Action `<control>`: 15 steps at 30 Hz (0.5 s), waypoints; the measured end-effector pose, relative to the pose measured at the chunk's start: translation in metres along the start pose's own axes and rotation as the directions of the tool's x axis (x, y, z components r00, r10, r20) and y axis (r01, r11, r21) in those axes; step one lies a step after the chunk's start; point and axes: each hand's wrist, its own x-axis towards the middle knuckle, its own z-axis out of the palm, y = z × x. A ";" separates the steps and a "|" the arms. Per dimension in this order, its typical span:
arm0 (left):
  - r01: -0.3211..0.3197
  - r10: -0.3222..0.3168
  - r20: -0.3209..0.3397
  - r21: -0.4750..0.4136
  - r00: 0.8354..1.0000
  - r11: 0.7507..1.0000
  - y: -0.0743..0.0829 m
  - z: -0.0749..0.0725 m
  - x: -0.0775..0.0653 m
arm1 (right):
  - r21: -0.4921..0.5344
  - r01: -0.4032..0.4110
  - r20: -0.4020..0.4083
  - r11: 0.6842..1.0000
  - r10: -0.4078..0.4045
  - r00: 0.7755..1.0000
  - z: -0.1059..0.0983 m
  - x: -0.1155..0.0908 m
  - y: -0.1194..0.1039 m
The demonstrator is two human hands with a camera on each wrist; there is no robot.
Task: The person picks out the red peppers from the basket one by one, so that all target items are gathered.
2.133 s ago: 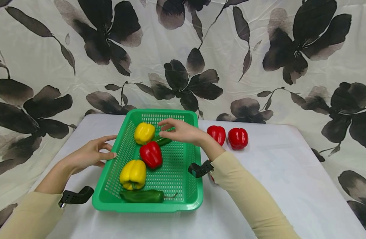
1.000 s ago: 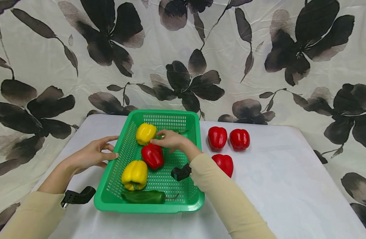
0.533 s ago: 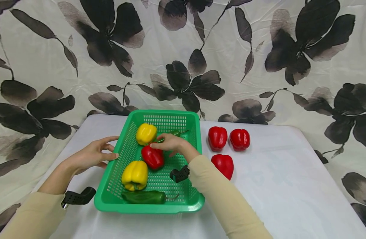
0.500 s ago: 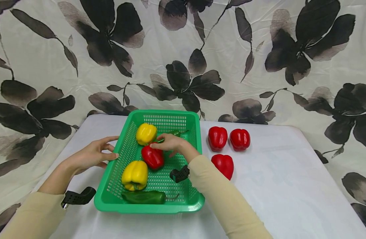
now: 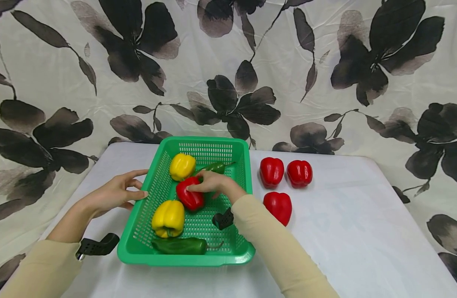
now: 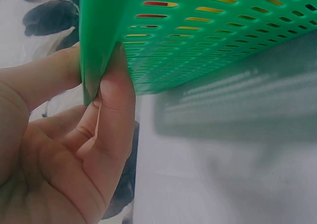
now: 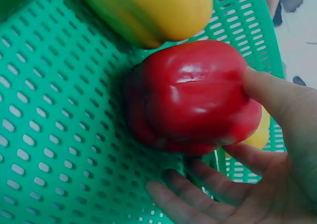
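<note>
The green plastic basket stands on the white-covered table. On its left rim, my left hand pinches the edge between thumb and fingers, as the left wrist view shows. Inside, my right hand grips a red bell pepper, the thumb on one side and the index finger against another; the other fingers spread beside it. Just behind that hand lies a long green pepper, partly hidden. A yellow bell pepper sits at the back left, another yellow bell pepper nearer, and a second long green pepper along the front.
Right of the basket are three more red bell peppers on the table; the nearest is partly covered by the right sleeve. A floral cloth hangs behind the table's back edge.
My right hand has moved from above the rear green pepper down to the red bell pepper and taken hold of it. The rear green pepper lies farther right. My left hand stays on the rim.
</note>
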 end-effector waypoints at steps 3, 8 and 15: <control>-0.001 0.001 0.001 0.001 1.000 1.000 0.000 0.000 0.000 | -0.002 0.001 0.000 1.000 -0.001 1.000 0.002 0.000 0.000; -0.002 0.002 0.001 0.003 1.000 1.000 0.000 -0.001 -0.001 | 0.034 0.002 0.007 0.999 -0.002 1.000 0.004 0.001 -0.001; -0.004 0.004 -0.002 0.003 1.000 1.000 0.001 0.000 -0.001 | 0.065 0.010 0.027 0.998 -0.011 1.000 0.004 0.000 -0.001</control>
